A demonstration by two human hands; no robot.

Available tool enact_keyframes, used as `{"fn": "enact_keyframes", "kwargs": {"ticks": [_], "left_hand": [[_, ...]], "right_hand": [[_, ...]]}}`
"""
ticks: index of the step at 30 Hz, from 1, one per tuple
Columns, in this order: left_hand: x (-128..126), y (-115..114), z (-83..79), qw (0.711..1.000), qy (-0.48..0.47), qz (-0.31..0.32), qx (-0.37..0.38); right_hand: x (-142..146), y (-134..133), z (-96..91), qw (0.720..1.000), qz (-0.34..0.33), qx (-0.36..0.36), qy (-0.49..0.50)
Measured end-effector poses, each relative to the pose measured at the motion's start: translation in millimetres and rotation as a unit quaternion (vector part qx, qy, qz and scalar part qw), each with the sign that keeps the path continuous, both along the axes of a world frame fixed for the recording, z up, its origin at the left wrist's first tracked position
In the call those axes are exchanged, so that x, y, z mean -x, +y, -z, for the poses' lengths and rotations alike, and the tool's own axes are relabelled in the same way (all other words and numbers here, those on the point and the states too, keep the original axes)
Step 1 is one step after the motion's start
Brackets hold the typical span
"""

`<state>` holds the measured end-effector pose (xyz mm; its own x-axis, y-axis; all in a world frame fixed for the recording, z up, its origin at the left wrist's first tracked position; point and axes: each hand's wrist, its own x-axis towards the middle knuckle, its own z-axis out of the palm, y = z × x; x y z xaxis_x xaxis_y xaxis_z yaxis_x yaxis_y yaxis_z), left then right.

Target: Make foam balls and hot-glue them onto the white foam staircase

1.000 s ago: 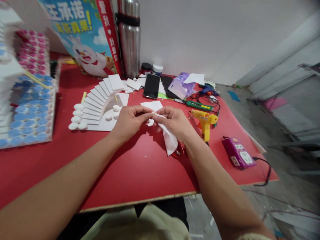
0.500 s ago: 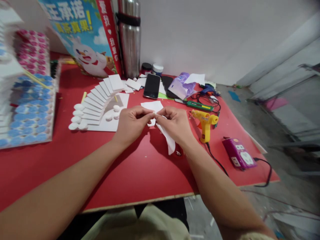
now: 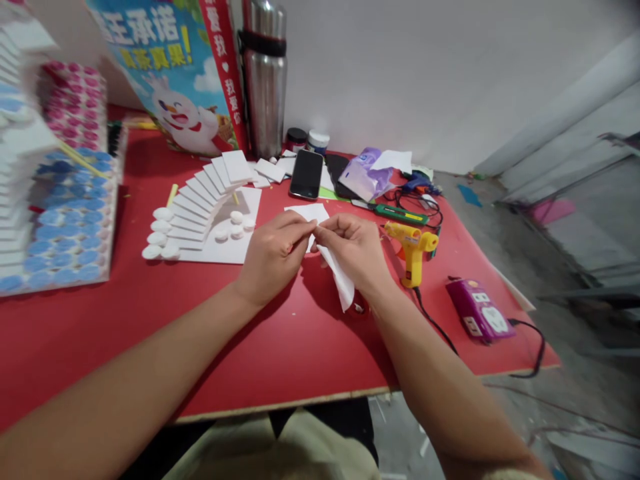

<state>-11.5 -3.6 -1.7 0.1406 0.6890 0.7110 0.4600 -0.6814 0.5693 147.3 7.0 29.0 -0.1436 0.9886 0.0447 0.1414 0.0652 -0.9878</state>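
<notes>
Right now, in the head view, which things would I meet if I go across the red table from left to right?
Blue round pieces, fan of white slabs, left hand, right hand, yellow glue gun, purple box.

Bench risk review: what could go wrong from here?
The white sheet pinched in the right hand might crease or tear. The yellow glue gun has a cord beside the right forearm; an outward swing could snag it. The left hand might knock the nearby white ovals.
</notes>
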Motion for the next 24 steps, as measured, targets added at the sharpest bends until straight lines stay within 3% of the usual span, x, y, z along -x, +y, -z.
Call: {"fn": "enact_keyframes", "kwargs": {"ticks": [4,8,10,14,18,21,24], "left_hand": [[1.0,1.4,-6.6,0.992,-0.082,0.030,0.087],[4.5,6.3,-11.5,0.962,-0.142,0.056,0.227],[6.0,8.0,-11.7,0.954,-0.145,0.065,0.253],[7.1,8.3,-9.1,0.978,-0.102,0.051,0.175],[7.2,7.8,-6.9,0.993,-0.053,0.029,0.097],[7.1,8.0,-7.1,0.996,-0.033,0.019,0.084],[7.2,8.0,-7.9,0.996,-0.013,0.023,0.083]], "right_hand": [[-4.5,3.2,0.9,0.999,-0.014,-0.036,-0.028],[-9.0,7.0,4.3,0.986,-0.035,-0.112,-0.118],[-9.2,7.2,5.2,0.978,-0.037,-0.141,-0.150],[-6.4,4.8,4.4,0.974,-0.027,-0.151,-0.167],[-4.9,3.1,0.6,0.994,-0.042,-0.060,-0.075],[-6.8,3.7,-1.6,0.998,-0.065,0.016,-0.012],[-8.0,4.6,-1.2,0.998,-0.054,0.021,0.000]]}}
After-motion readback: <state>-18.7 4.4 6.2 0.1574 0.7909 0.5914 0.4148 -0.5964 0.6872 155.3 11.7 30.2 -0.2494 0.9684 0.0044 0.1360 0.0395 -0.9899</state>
